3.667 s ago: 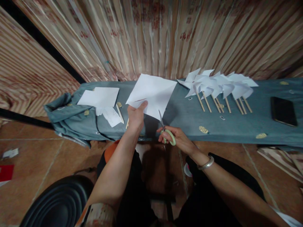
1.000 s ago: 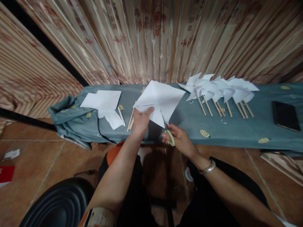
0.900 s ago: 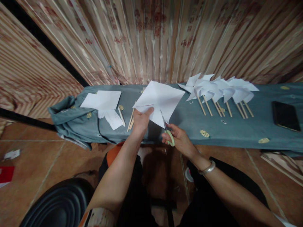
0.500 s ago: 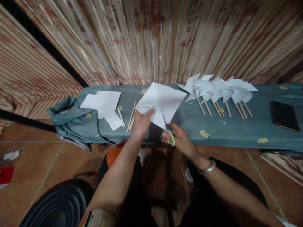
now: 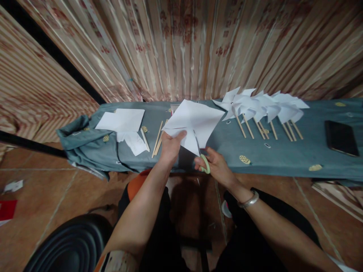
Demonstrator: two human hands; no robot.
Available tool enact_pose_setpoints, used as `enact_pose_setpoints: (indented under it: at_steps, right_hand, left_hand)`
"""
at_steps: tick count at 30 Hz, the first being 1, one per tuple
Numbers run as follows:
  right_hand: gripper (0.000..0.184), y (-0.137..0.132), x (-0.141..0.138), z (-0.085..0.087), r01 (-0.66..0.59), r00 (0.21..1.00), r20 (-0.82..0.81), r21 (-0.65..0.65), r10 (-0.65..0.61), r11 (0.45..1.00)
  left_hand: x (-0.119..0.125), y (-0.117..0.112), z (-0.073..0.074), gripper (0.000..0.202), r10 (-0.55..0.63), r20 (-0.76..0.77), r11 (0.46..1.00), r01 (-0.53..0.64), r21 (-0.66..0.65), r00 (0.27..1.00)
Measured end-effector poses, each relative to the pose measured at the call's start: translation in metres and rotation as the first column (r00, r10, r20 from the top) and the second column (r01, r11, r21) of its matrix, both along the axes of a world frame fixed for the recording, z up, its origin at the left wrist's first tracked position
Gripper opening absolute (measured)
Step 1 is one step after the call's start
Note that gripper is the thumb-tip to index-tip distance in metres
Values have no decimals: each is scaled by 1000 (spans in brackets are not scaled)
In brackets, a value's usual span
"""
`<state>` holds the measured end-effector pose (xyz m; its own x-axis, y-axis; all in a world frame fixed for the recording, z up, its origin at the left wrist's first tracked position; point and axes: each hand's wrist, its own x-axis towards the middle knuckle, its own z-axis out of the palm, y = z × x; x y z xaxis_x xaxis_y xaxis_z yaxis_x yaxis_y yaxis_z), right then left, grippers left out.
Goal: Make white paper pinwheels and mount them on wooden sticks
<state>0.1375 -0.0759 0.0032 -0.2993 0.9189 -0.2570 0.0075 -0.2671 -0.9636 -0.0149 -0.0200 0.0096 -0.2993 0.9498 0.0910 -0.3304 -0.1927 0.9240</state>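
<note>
My left hand point(image 5: 171, 145) pinches the near left edge of a white paper square point(image 5: 195, 117), thumb on top. A slit runs in from the paper's left corner, by my thumb. In my right hand point(image 5: 217, 162) are scissors point(image 5: 205, 164) with pale green handles, my fingers through the loops. Their blades lie over the near right part of the sheet, pointing away from me along a cut line. The sheet is held above the cloth-covered table point(image 5: 227, 151), tilted like a diamond.
Several white paper pinwheels point(image 5: 255, 105) on wooden sticks lie in a row to the right. Farther right is a black phone point(image 5: 341, 138). On the left are white paper sheets point(image 5: 124, 119), a white marker-like stick point(image 5: 145, 139) and loose wooden sticks point(image 5: 157, 140). A black stool point(image 5: 69, 245) stands at lower left.
Almost nothing differs. The paper and both hands have shifted very slightly, and the scissors stay in the sheet at about the same place.
</note>
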Motion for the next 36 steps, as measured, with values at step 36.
enact_pose_setpoints:
  at_steps: [36]
  right_hand:
    - [58,0,0,-2,17,1000,-6,48,-17,999]
  left_hand:
    - [1,-3,1,57,3,-20,1000,-4,-27,1000]
